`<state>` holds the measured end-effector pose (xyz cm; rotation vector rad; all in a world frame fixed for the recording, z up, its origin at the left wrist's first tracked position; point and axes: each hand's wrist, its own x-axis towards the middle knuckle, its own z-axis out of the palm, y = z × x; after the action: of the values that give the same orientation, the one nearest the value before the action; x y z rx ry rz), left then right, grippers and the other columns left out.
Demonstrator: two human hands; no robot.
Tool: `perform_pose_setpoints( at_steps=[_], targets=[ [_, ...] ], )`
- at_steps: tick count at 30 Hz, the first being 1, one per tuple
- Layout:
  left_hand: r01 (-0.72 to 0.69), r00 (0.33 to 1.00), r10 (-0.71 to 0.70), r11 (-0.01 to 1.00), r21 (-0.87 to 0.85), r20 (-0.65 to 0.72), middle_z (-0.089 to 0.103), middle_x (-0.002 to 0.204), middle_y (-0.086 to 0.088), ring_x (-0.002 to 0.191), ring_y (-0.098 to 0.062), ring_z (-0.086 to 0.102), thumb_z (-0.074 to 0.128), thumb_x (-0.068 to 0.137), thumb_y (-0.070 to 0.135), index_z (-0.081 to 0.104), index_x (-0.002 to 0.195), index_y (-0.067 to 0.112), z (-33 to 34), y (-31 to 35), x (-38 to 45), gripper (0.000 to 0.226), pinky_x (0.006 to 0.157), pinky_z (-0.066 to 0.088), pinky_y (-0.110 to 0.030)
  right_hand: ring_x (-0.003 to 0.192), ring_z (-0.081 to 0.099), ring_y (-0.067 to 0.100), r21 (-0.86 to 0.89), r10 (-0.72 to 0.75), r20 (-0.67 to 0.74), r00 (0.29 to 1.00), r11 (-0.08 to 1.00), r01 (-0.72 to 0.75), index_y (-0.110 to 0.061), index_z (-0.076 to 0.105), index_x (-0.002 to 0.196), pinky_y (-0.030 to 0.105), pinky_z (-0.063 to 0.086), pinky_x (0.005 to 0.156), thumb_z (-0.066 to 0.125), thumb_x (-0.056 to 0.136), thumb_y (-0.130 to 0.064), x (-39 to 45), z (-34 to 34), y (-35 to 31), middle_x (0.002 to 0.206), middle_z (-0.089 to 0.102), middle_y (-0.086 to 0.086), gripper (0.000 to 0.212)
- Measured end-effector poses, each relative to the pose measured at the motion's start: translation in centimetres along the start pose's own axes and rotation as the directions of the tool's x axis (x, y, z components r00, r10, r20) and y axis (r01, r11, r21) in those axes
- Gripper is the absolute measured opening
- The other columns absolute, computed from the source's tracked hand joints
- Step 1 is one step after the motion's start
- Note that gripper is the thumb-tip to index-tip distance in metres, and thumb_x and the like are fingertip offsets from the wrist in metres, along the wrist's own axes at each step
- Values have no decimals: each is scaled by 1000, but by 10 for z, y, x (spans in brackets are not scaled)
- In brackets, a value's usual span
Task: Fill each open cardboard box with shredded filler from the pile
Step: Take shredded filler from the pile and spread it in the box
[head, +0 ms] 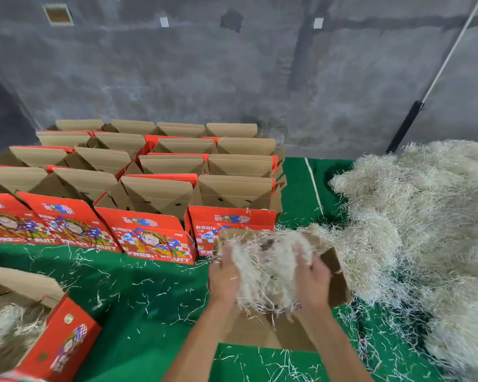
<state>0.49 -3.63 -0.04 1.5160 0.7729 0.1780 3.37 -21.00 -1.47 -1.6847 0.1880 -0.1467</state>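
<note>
Down at the lower left corner, a red printed fruit box (58,340) stands open on the green mat (149,312), a wad of pale shredded filler already inside it. Behind it, rows of matching red boxes (149,172) fill the back left of the mat, packed side by side with their brown flaps raised; the nearest row shows cartoon artwork and the words "FRESH FRUIT". Loose shreds lie scattered over the mat between these boxes and the person.

Near the centre, the left hand (222,274) and the right hand (311,277) face each other, fingers curled into opposite sides of one clump of shredded filler (265,268). The clump sits between the palms, over an open cardboard box (334,282) whose brown flaps spread out beneath and to the right of the hands. Strands hang from the underside of the clump into that box.

Just right of the box, touching its far flap, the large pile of filler (425,216) spreads across the right side of the mat and runs to the frame edge. A grey concrete wall (232,78) stands behind everything.
</note>
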Motion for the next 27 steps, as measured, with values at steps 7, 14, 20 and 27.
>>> perform_pose_setpoints(
  at_steps=[7,14,20,27],
  targets=[
    [-57,954,-9,975,214,299,58,123,9,116,-16,54,47,90,71,51,126,25,18,-12,2,59,99,41,-34,41,55,16,89,-68,97,993,994,60,-32,68,77,12,19,54,39,98,-64,-4,7,-8,57,62,2,48],
    [-215,975,221,959,186,-8,52,83,26,75,9,51,18,83,88,39,106,35,31,-2,-19,62,83,38,-27,101,65,-7,108,-102,90,991,990,92,-45,71,105,9,48,82,32,99,-69,-21,29,0,103,73,-18,46],
    [-441,897,424,849,292,125,66,67,13,64,1,63,34,93,72,62,74,28,46,-3,-22,55,58,47,-18,77,66,8,-16,-165,129,978,986,168,-29,66,91,23,52,70,55,96,-55,-12,35,0,85,70,-6,29],
    [-323,929,308,945,45,204,24,47,9,47,-12,23,51,86,71,34,51,24,34,10,-11,61,49,21,-28,42,28,9,48,-46,288,956,998,33,-22,47,60,19,27,39,66,88,-56,0,24,-18,50,39,-5,48]
  ],
)
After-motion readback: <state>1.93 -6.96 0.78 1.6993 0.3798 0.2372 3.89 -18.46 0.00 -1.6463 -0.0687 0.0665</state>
